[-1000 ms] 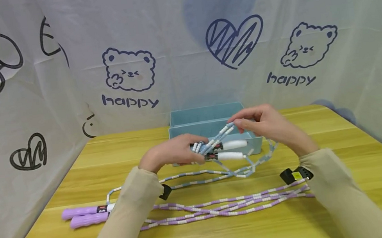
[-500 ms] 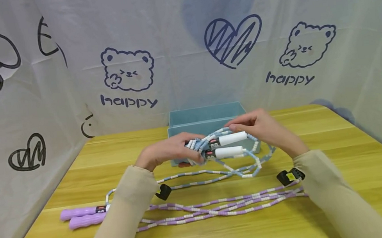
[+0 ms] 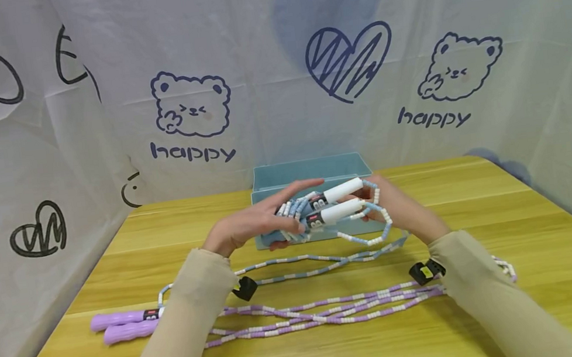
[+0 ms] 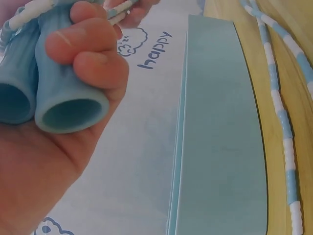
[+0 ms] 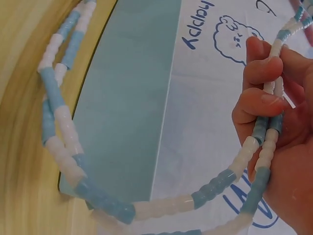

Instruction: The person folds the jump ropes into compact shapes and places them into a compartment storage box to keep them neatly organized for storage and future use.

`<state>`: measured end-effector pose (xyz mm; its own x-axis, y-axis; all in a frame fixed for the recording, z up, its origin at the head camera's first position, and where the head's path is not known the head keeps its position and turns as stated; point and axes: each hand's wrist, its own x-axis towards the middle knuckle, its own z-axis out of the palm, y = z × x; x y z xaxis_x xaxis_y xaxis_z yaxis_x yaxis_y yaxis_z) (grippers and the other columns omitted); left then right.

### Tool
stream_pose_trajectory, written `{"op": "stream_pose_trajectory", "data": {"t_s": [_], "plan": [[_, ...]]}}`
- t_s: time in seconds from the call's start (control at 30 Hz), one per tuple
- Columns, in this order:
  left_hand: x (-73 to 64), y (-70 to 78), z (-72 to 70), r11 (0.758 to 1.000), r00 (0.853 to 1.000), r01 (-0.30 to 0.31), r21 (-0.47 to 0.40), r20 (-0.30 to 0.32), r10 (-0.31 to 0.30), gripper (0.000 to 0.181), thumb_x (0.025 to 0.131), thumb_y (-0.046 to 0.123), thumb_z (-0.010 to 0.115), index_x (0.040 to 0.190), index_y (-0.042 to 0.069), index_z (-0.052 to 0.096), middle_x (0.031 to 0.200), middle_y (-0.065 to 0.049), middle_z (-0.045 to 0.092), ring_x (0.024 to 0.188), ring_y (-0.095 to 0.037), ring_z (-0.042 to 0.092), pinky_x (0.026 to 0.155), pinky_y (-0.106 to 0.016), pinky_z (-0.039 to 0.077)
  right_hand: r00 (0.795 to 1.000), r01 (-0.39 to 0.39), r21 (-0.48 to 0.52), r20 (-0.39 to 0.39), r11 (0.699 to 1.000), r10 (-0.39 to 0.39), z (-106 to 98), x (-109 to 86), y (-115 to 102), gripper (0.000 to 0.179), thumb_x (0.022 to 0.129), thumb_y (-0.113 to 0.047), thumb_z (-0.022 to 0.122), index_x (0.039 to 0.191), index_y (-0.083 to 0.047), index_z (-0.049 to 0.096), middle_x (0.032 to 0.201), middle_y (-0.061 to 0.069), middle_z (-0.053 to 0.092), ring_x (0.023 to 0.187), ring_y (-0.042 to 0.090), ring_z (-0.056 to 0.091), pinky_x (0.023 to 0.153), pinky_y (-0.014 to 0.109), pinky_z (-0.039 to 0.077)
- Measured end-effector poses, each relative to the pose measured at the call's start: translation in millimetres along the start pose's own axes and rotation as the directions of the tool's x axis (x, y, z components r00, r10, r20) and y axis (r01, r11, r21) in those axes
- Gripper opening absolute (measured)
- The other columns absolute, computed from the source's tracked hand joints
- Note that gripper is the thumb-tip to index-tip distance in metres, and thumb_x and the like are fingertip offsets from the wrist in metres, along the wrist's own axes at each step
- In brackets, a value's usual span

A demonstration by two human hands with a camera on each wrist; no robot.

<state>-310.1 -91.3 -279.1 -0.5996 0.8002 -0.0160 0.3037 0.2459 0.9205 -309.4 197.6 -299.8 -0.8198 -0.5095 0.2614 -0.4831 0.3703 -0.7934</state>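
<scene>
My left hand grips the two handles of a blue-and-white beaded jump rope, fingers curled round their light blue grips. The white ends of the handles point right and slightly up, and strands are wound about the handles near that hand. Its index finger extends above the bundle in the head view. My right hand is behind the white ends, partly hidden by them. In the right wrist view its fingers curl round two beaded strands, which hang in a loop. Part of the blue rope lies on the table.
Behind the hands stands a light blue bin against the printed curtain. A purple-and-white jump rope stretches across the wooden table in front, its purple handles at the left, partly under my left forearm.
My right hand has brought the strands from above the handles to behind their white ends. The handles have tilted upward, and my left index finger has lifted away from the bundle.
</scene>
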Motion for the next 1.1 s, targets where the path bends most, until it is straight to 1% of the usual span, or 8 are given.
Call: {"op": "stream_pose_trajectory", "data": {"t_s": [0.13, 0.27, 0.37, 0.53, 0.6, 0.83, 0.93, 1.1], "plan": [[0.2, 0.4, -0.4, 1.000, 1.000, -0.013, -0.005, -0.012, 0.013, 0.068, 0.086, 0.030, 0.067, 0.145, 0.050, 0.039, 0.128, -0.017, 0.047, 0.068, -0.025, 0.053, 0.047, -0.034, 0.045, 0.995, 0.095, -0.084, 0.004, 0.992, -0.095, 1.6, 0.6, 2.8, 0.032, 0.089, 0.009, 0.056, 0.119, 0.003, 0.065, 0.094, 0.011, 0.067, 0.067, 0.018, 0.055, 0.058, 0.029, 0.048], [0.2, 1.0, -2.1, 0.999, 0.999, -0.011, -0.032, -0.033, 0.010, 0.065, 0.087, 0.025, 0.066, 0.144, 0.044, 0.043, 0.125, -0.019, 0.048, 0.068, -0.025, 0.053, 0.048, -0.033, 0.046, 0.990, 0.142, -0.176, 0.002, 0.974, -0.144, 5.0, 2.3, 2.7, 0.018, 0.094, 0.002, 0.055, 0.107, -0.001, 0.068, 0.074, 0.005, 0.058, 0.057, 0.017, 0.047, 0.056, 0.029, 0.042], [1.2, 1.7, -3.1, 0.998, 0.999, -0.030, -0.050, -0.032, 0.029, 0.061, 0.090, 0.022, 0.063, 0.144, 0.040, 0.042, 0.122, -0.022, 0.048, 0.060, -0.024, 0.050, 0.046, -0.035, 0.045, 0.995, 0.099, -0.142, 0.007, 0.985, -0.099, 9.0, 4.4, 2.5, 0.016, 0.100, -0.008, 0.056, 0.109, -0.002, 0.068, 0.073, 0.002, 0.058, 0.056, 0.014, 0.046, 0.056, 0.028, 0.041], [2.5, 2.3, -4.2, 0.999, 0.996, -0.042, -0.031, -0.080, 0.040, 0.052, 0.093, 0.023, 0.062, 0.141, 0.035, 0.044, 0.118, -0.022, 0.050, 0.055, -0.023, 0.048, 0.048, -0.040, 0.044, 0.993, 0.087, -0.011, 0.077, 0.996, -0.086, 14.5, 9.6, 3.5, 0.024, 0.102, -0.009, 0.054, 0.123, -0.001, 0.061, 0.096, 0.011, 0.068, 0.057, 0.021, 0.049, 0.053, 0.028, 0.043], [2.3, 2.2, -4.7, 0.999, 0.993, -0.043, -0.011, -0.107, 0.041, 0.049, 0.094, 0.025, 0.062, 0.140, 0.033, 0.046, 0.115, -0.022, 0.052, 0.055, -0.023, 0.048, 0.048, -0.040, 0.045, 0.991, 0.073, 0.002, 0.114, 0.997, -0.073, 15.6, 10.4, 4.0, 0.025, 0.103, -0.011, 0.051, 0.123, -0.001, 0.062, 0.091, 0.012, 0.068, 0.054, 0.023, 0.046, 0.049, 0.028, 0.041], [2.8, 0.7, -6.3, 0.998, 0.986, -0.057, 0.031, -0.157, 0.061, 0.043, 0.097, 0.026, 0.060, 0.137, 0.024, 0.047, 0.109, -0.020, 0.057, 0.053, -0.023, 0.048, 0.048, -0.035, 0.047, 0.990, 0.048, -0.070, 0.132, 0.996, -0.038, 16.6, 7.2, 2.8, 0.025, 0.104, -0.025, 0.050, 0.117, -0.013, 0.068, 0.078, 0.004, 0.063, 0.051, 0.017, 0.042, 0.047, 0.029, 0.038], [3.8, 0.1, -6.4, 0.998, 0.983, -0.052, 0.030, -0.176, 0.057, 0.041, 0.097, 0.026, 0.059, 0.136, 0.022, 0.047, 0.110, -0.019, 0.058, 0.053, -0.022, 0.048, 0.048, -0.034, 0.046, 0.986, 0.056, -0.062, 0.159, 0.996, -0.046, 16.7, 7.8, 1.8, 0.027, 0.105, -0.024, 0.049, 0.125, -0.013, 0.065, 0.080, 0.006, 0.064, 0.046, 0.019, 0.039, 0.044, 0.030, 0.036], [5.6, -1.7, -6.2, 0.998, 0.973, -0.063, 0.024, -0.221, 0.066, 0.038, 0.100, 0.023, 0.057, 0.136, 0.022, 0.044, 0.110, -0.018, 0.056, 0.057, -0.025, 0.049, 0.049, -0.035, 0.046, 0.974, -0.006, -0.105, 0.227, 0.994, 0.029, 14.7, 6.5, -3.7, 0.038, 0.107, -0.025, 0.044, 0.141, -0.013, 0.053, 0.083, 0.007, 0.065, 0.043, 0.017, 0.037, 0.043, 0.030, 0.036]]}}
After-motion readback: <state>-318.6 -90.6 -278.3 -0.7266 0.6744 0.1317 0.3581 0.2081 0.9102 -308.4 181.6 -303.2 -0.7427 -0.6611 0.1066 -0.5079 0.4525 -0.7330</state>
